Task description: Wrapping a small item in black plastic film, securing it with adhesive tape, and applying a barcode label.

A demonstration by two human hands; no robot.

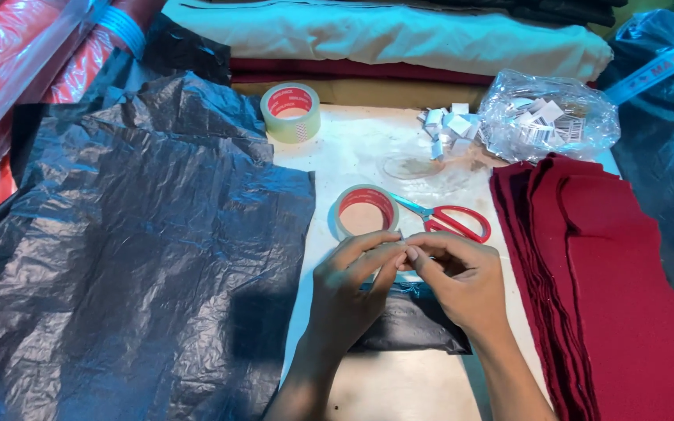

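- Head view: your left hand (345, 292) and right hand (462, 284) meet fingertip to fingertip, pinching something too small to identify.
- Judged step: fine fingertip work; next move needs a steady pinch.
- Just beyond: tape roll (364, 210), red scissors (450, 221).
- Farther: second tape roll (291, 111), clear bag of white tags (549, 117).
- Right: stacked maroon cloth (610, 288). Left: black plastic sheet (134, 249).

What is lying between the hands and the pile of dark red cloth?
In the head view, only bare pale table lies between the right hand and the dark red cloth stack. The red-handled scissors lie a little farther up.
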